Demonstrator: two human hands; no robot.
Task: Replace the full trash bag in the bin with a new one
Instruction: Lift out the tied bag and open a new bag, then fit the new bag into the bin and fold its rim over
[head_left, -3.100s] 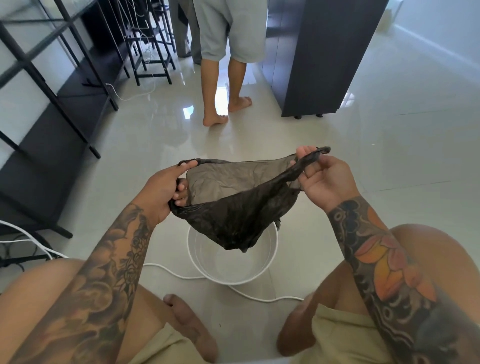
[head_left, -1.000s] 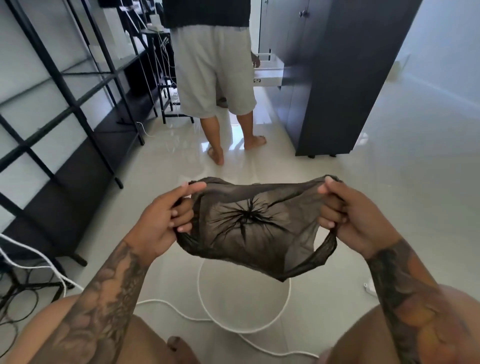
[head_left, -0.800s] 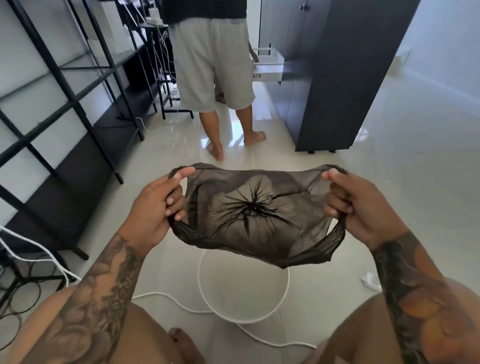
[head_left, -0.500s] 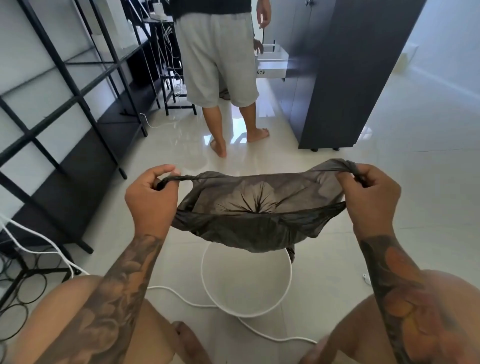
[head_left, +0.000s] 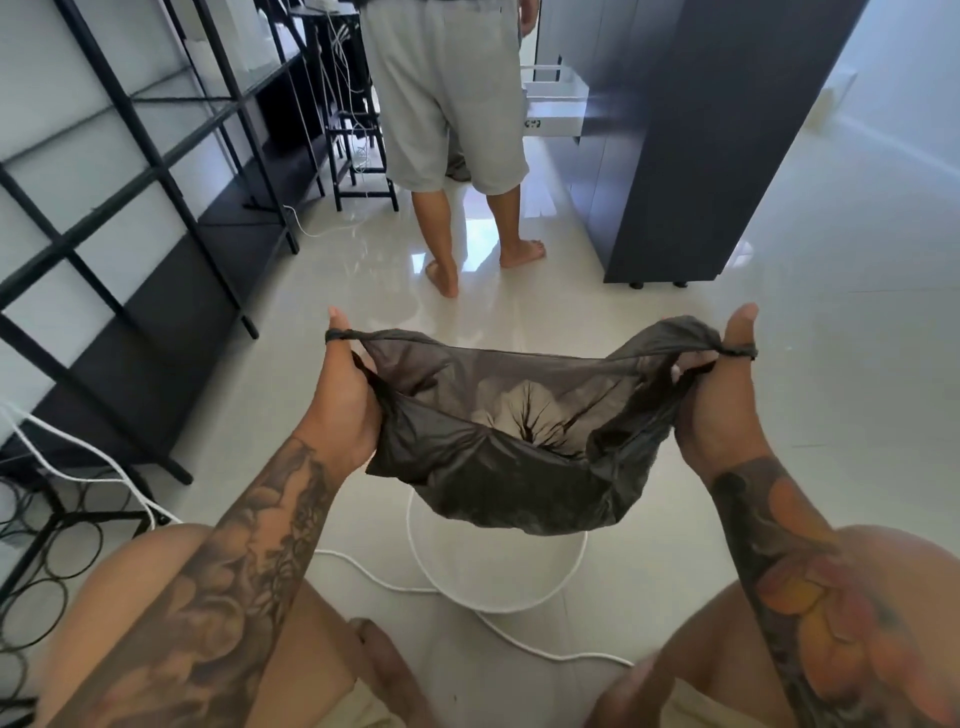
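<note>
A thin dark grey trash bag hangs stretched between my hands, its mouth spread wide and its gathered bottom seam showing inside. My left hand grips the bag's left rim, with the thumb hooked through the edge. My right hand grips the right rim the same way. A round white bin stands on the floor right below the bag, between my knees. The bag's bottom hangs just over the bin's opening and hides its far rim.
A person in grey shorts stands barefoot ahead. A black metal shelf runs along the left. A dark cabinet with an open white drawer is at the right. A white cable lies on the tiled floor by the bin.
My hands have pulled further apart and turned thumbs-up, which opened the bag's mouth wider. The bag has sunk closer to the bin.
</note>
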